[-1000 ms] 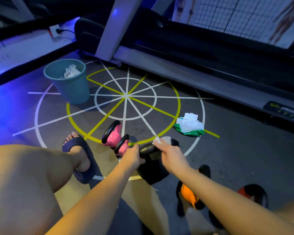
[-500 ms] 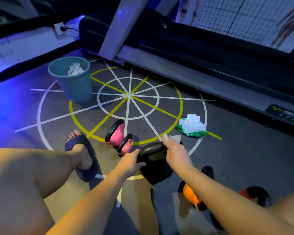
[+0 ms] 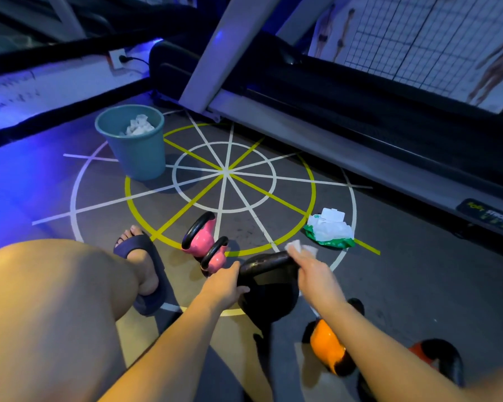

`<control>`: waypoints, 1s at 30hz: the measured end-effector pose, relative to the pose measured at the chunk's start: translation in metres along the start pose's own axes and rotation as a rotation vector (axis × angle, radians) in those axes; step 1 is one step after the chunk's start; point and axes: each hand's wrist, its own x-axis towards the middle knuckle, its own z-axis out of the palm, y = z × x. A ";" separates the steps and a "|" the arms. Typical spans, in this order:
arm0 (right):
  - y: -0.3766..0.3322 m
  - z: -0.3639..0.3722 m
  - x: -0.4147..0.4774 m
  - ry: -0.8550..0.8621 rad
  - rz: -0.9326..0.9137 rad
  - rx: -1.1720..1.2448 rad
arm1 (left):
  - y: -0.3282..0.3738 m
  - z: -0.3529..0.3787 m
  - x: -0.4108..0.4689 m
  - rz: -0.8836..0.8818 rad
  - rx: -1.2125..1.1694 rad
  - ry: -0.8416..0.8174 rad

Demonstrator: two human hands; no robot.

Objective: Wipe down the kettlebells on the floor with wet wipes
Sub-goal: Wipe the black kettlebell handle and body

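A big black kettlebell (image 3: 269,297) stands on the floor in front of me. My left hand (image 3: 224,282) grips the left end of its handle. My right hand (image 3: 314,271) presses a white wet wipe (image 3: 298,247) against the right end of the handle. Two pink kettlebells (image 3: 202,236) lie just left of it, touching each other. An orange kettlebell (image 3: 327,348) and a red one (image 3: 431,358) sit to the right, partly hidden by my right forearm. A green pack of wet wipes (image 3: 328,229) lies open on the floor beyond.
A teal waste bin (image 3: 134,146) with used wipes stands at the back left on the taped circle. A treadmill (image 3: 331,117) runs along the back right. My left leg and sandalled foot (image 3: 141,268) rest left of the pink kettlebells.
My right hand with the wipe has slid along the black kettlebell's handle toward its right end. My left hand has kept its hold on the left end. The view has shifted slightly.
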 end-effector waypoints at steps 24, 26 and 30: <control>-0.029 0.011 0.011 0.009 0.023 -0.084 | -0.008 -0.002 -0.002 0.023 -0.038 -0.008; -0.044 0.019 0.008 -0.042 -0.083 -0.110 | -0.008 -0.003 -0.002 0.030 -0.042 -0.006; -0.058 0.036 0.000 -0.131 -0.374 -0.114 | -0.007 -0.005 -0.003 0.042 -0.037 0.016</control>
